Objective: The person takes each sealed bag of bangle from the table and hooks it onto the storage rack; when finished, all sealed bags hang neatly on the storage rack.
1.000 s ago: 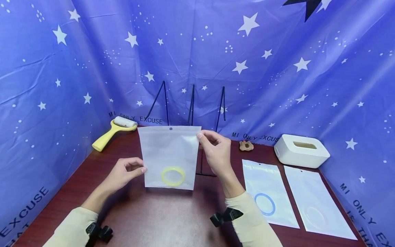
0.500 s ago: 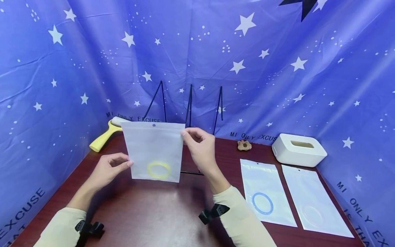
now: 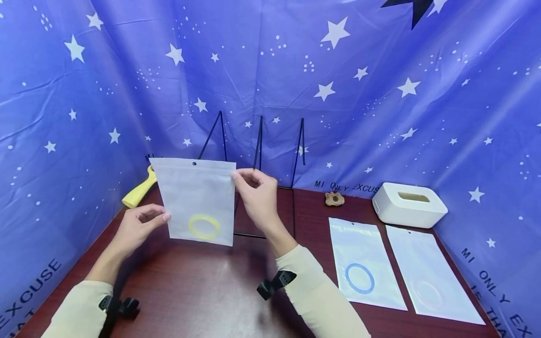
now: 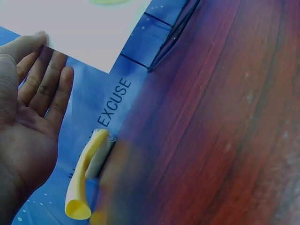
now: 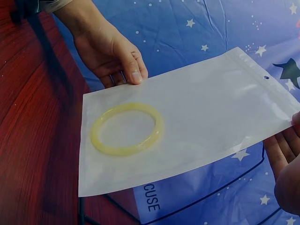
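A white, translucent zip bag [image 3: 186,188] with a hang hole at its top is held upright in front of a black wire rack [image 3: 260,148]. Inside, near the bottom, a yellow bangle [image 5: 126,150] shows through the film. My left hand [image 3: 136,231] pinches the bag's left edge between thumb and fingers. At the upper right edge, just below the zip strip, my right hand [image 3: 259,199] pinches it too. The bag covers part of the rack and the head of a yellow lint roller [image 3: 139,193]. In the left wrist view the lint roller's white roll [image 4: 101,158] shows.
Two similar bags lie on the dark red table [image 3: 198,291] at the right, one with a blue bangle [image 3: 359,292], the other [image 3: 427,263] with a pale ring. A white tissue box [image 3: 405,218] and a small brown flower-shaped piece [image 3: 334,199] stand behind. Starry blue cloth surrounds the table.
Both hands have carried the bag left and slightly up, away from the rack's middle. It now hides the lint roller's head, which was visible before. The head view has shifted slightly.
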The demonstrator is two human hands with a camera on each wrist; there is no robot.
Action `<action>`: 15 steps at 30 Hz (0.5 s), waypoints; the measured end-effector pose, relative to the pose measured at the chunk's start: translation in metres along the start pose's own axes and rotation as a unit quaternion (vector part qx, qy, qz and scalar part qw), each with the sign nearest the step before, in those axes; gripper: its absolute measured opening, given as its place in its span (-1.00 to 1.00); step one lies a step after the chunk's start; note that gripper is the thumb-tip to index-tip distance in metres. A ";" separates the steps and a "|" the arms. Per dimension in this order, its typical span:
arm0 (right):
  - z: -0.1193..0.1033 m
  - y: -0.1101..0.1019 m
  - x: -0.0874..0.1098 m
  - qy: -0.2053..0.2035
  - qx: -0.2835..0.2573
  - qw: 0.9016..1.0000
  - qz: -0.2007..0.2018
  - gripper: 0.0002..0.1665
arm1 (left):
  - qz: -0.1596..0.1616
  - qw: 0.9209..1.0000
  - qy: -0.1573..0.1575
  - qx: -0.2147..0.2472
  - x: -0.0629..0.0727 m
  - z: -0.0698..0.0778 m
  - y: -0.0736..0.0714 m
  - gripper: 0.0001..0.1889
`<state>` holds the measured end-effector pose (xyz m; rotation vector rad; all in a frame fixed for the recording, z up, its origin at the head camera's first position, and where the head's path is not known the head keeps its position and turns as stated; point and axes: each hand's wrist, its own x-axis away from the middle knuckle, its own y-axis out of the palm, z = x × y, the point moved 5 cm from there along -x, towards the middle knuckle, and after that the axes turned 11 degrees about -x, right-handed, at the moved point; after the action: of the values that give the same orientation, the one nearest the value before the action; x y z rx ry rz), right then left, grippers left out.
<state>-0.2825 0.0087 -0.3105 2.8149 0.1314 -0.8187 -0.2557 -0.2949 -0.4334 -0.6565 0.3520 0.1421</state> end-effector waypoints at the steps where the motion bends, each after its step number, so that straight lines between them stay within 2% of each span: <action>1: 0.001 0.000 -0.001 0.000 -0.001 1.000 0.003 -0.86 | -0.001 1.000 -0.001 0.002 -0.001 0.000 0.000 -0.82; 6: 0.005 -0.001 -0.007 0.007 -0.008 1.000 0.017 -0.86 | -0.013 1.000 -0.009 0.012 -0.012 -0.002 0.004 -0.78; 15: 0.019 -0.002 -0.023 0.030 -0.031 0.998 0.051 -0.83 | -0.026 0.999 -0.029 0.029 -0.041 -0.009 0.011 -0.70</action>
<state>-0.3119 0.0060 -0.3140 2.7629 0.0218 -0.6944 -0.2991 -0.2929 -0.4309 -0.6024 0.2821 0.1015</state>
